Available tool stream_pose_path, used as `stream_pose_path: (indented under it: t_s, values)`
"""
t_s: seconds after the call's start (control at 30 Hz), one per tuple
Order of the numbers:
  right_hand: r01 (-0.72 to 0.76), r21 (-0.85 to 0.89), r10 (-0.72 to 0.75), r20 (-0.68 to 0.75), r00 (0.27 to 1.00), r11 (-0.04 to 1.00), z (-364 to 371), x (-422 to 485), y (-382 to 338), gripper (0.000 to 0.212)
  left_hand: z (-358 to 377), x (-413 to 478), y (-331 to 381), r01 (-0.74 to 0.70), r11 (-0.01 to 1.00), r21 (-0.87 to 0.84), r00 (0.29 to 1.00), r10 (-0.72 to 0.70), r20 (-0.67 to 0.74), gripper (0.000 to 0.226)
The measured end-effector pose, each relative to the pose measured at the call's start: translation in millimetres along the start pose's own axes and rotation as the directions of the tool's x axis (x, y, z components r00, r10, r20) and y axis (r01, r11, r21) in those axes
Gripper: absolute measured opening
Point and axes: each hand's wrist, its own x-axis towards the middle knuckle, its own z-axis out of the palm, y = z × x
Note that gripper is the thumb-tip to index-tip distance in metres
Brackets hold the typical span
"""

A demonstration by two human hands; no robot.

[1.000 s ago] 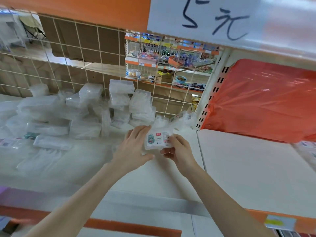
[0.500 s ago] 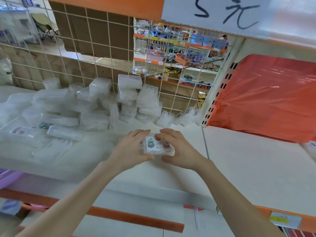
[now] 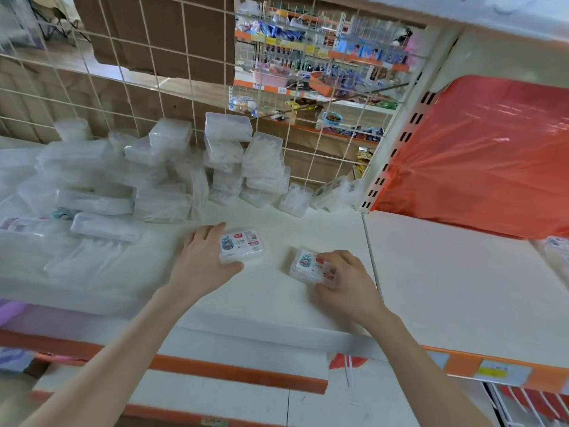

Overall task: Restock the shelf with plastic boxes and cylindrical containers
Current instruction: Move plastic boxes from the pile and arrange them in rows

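Bare shelf [image 3: 308, 217] lies open ahead; piled clear boxes [image 3: 228, 149] crowd left, wire grid [image 3: 197, 87] blocks behind.

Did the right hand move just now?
Yes. The right hand shifted right with its box, closer to the shelf seam, apart from the left hand.

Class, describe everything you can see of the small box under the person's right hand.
The box is small, rectangular, of clear plastic, with a white label showing a blue cartoon figure and red patches. It lies flat, slightly turned, on the white shelf, right of a matching box. The right hand grips its right end, fingers curled over the top.
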Motion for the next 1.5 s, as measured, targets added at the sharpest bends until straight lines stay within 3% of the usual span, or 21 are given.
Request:
stream_pose_path:
  t_s: [0.37,0.47,0.87,1.17,1.5]
  values:
    - [0.012,-0.029,-0.013,-0.023,1.0,1.0,-2,-12,0,0.051,7,-25,27,0.027,0.998,-0.05,0.999,-0.028,-0.027,0.069]
    - [-0.01,0.01,0.011,-0.091,0.996,1.0,-13,-21,12,0.051,12,-38,49,0.011,1.0,-0.029,0.999,-0.012,-0.045,0.07]
    - [-0.116,0.11,0.14,-0.247,0.959,0.987,-108,-144,130,0.05,84,-122,201,-0.181,0.979,-0.09,0.983,0.182,0.01,0.073]
    - [-0.155,0.136,0.19,-0.301,0.934,0.978,-141,-232,203,0.047,140,-184,280,-0.267,0.952,-0.148,0.959,0.277,0.051,0.071]
    - [-0.188,0.178,0.245,-0.398,0.884,0.966,-171,-252,250,0.047,176,-188,343,-0.313,0.926,-0.212,0.927,0.346,0.145,0.071]
